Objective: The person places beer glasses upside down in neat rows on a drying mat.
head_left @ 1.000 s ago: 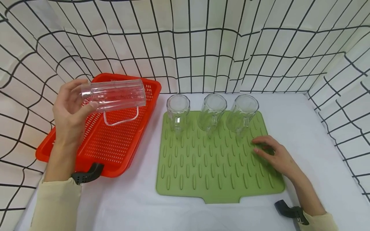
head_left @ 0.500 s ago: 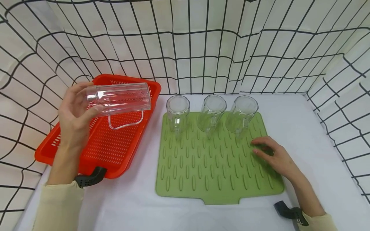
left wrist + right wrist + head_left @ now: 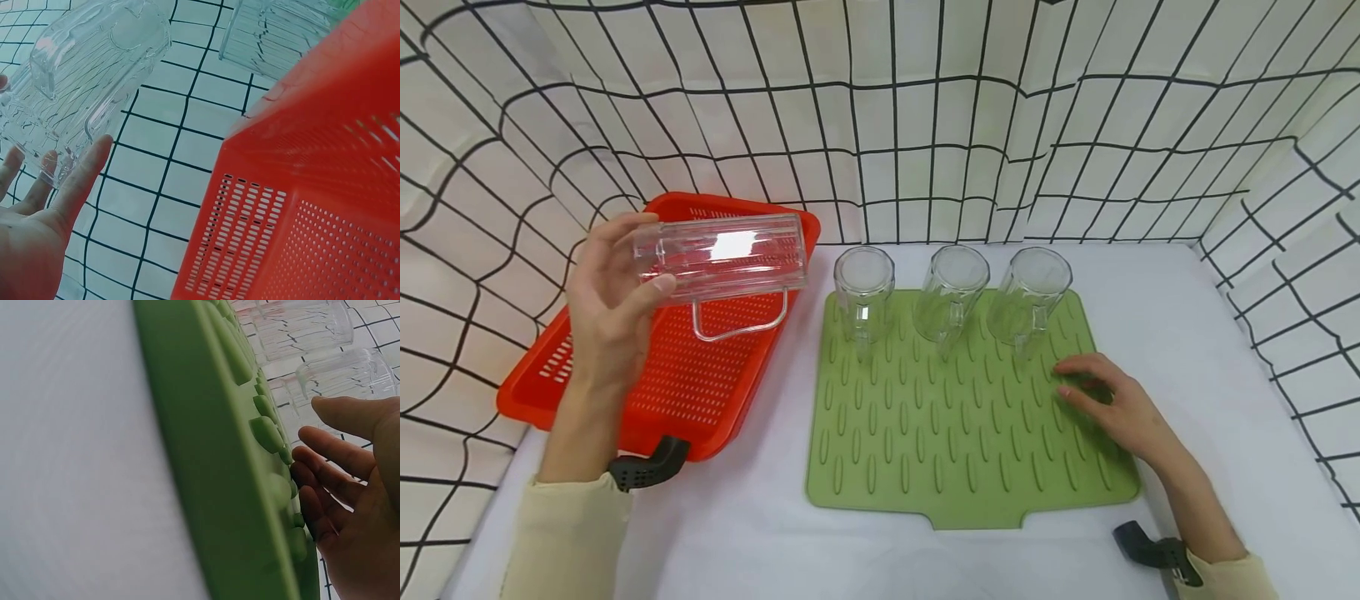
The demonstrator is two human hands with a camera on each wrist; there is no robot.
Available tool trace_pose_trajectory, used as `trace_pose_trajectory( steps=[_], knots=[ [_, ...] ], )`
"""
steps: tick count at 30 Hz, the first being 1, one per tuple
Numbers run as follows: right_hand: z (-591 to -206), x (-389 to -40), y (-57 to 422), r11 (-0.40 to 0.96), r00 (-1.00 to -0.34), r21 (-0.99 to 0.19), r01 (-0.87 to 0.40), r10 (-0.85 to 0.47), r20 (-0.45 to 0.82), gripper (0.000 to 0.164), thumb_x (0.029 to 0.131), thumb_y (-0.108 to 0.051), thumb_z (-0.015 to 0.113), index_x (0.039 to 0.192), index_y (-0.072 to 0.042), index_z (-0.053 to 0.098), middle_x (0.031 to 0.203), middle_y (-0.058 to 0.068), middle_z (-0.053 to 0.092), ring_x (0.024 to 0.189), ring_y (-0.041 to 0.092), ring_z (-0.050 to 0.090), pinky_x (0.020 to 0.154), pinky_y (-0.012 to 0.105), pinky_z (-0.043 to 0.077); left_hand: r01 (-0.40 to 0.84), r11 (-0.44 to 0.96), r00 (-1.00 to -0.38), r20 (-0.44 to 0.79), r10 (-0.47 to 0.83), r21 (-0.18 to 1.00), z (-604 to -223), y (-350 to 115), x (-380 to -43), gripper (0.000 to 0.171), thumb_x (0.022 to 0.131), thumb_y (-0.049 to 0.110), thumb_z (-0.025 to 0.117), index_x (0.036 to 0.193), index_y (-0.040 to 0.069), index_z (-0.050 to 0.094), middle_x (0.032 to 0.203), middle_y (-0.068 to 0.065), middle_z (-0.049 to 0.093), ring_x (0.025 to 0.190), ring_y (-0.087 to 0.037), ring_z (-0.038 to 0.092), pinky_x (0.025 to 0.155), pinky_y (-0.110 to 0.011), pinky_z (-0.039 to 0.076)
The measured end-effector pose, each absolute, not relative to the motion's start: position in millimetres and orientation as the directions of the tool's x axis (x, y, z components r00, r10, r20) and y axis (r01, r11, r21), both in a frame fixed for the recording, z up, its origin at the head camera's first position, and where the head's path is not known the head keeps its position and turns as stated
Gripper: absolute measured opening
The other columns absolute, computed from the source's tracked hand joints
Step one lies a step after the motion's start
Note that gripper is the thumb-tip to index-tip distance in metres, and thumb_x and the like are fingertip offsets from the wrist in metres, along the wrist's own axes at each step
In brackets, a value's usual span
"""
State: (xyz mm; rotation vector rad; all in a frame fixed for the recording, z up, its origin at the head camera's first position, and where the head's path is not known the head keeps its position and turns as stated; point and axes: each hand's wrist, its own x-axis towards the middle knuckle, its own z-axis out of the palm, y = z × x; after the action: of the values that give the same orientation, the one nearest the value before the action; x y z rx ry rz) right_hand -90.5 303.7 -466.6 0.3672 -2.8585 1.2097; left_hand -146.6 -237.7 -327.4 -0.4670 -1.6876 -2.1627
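Note:
My left hand grips a clear glass mug round one end. The mug lies sideways in the air over the red plastic basket, its handle hanging on the near side. In the left wrist view the fingers show against the mug. Three similar mugs stand in a row on the far part of the green ridged mat: a left one, a middle one and a right one. My right hand, loosely bent and holding nothing, is at the mat's right side.
A white cloth covers the table. White fabric with a black grid stands behind and at both sides. The basket is left of the mat, with a strip of cloth between them. Each wrist wears a black camera mount.
My left hand has carried the mug a little to the right and slightly nearer, still sideways over the basket. The right hand and the three standing mugs have stayed in place.

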Motion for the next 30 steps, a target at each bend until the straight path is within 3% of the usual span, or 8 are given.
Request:
trace_pose_trajectory(
  steps=[15, 30],
  knots=[
    [-465, -89, 303, 0.7, -0.988, -0.699, -0.15, -0.137, 0.076, 0.029, 0.104, -0.025, 0.066, 0.13, -0.014, 0.068, 0.127, 0.009, 0.072, 0.104, -0.017, 0.052, 0.088, 0.011, 0.047, 0.442, -0.196, -0.897, 0.435, -0.079, 0.875, -330, -225, -144, 0.053, 0.087, -0.003, 0.061, 0.14, 0.002, 0.056, 0.137, -0.014, 0.059, 0.131, -0.029, 0.053, 0.089, -0.021, 0.062],
    [-460, -86, 300, 0.672, -0.982, -0.716, -0.191, -0.125, 0.144, 0.021, 0.103, -0.018, 0.067, 0.122, -0.016, 0.073, 0.118, 0.006, 0.075, 0.101, -0.018, 0.057, 0.087, 0.006, 0.046, 0.446, -0.195, -0.89, 0.455, 0.005, 0.874, -335, -214, -143, 0.054, 0.088, -0.005, 0.058, 0.141, 0.005, 0.056, 0.135, -0.011, 0.061, 0.13, -0.027, 0.053, 0.091, -0.022, 0.061]
  ],
)
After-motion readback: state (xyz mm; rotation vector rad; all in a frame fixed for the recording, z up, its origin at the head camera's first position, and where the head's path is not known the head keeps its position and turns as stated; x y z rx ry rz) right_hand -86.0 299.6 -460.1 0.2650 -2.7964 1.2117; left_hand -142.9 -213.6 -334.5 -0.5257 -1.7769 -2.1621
